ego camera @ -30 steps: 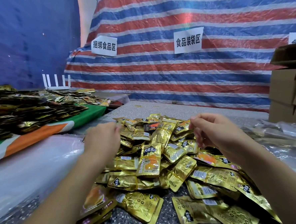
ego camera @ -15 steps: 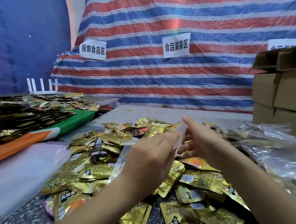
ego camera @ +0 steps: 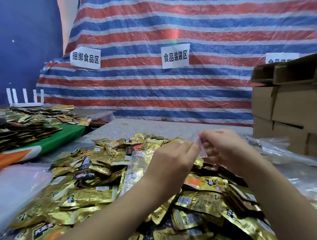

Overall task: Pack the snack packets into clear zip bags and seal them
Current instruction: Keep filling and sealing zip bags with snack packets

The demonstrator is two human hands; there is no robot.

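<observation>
Snack packets [ego camera: 95, 196] are heaped across the speckled table [ego camera: 154, 127], filling the middle and bottom of the frame. They're shiny gold foil, crinkled, with black logo patches, orange food pictures and white barcode stickers. On the packet at the lower left, the characters 大魔王 can just about be made out, though it's blurry.

A clear zip bag [ego camera: 136, 167] is held up over the pile at center frame. Its top edge is pinched between the left hand [ego camera: 172, 163] and the right hand [ego camera: 228, 150], thumbs and fingertips pressed together on the thin plastic, knuckles nearly touching. The bag is so see-through that whether anything sits inside can't be told.

More clear plastic bags [ego camera: 278, 149] are piled loosely at the right edge. Cardboard boxes [ego camera: 292, 111] are stacked at the upper right, flaps open, contents not visible. A second heap of gold packets [ego camera: 20, 126] is spread on a green and orange cloth [ego camera: 62, 138] at the left.

On the striped tarp [ego camera: 185, 25] behind, two white signs are taped: 捆绑食品区 [ego camera: 85, 58] and 食品装袋区 [ego camera: 175, 56]. A third sign [ego camera: 282, 57] is mostly hidden by the boxes.
</observation>
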